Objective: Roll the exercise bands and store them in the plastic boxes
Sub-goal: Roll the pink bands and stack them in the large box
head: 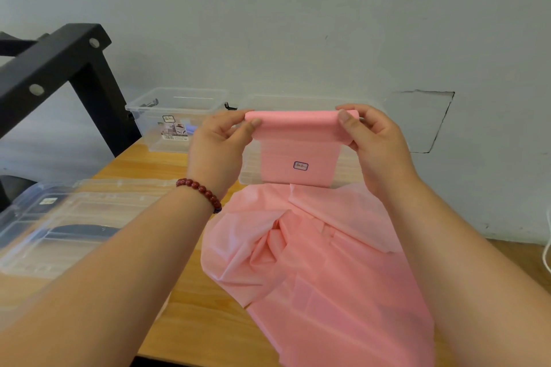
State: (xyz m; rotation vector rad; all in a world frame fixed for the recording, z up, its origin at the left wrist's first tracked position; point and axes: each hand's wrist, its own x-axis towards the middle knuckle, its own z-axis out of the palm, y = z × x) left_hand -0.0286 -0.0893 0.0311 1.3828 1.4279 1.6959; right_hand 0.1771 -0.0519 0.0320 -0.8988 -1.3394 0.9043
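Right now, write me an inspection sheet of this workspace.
Surface: wooden table, light wood.
Job's things: pink exercise band, top end rolled, the rest piled loose on the table; labelled clear box and second clear box at the back.
Clutter: clear plastic lids at the left.
Grippers: left hand and right hand hold the roll's ends, fingers pinching.
Cables: white cable at the right edge.
Surroundings: grey wall; black metal frame at the left.

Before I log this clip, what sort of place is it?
Likely a plain workroom or storage corner: a wooden table against a bare grey wall, clear plastic boxes on it, a black metal frame at left.
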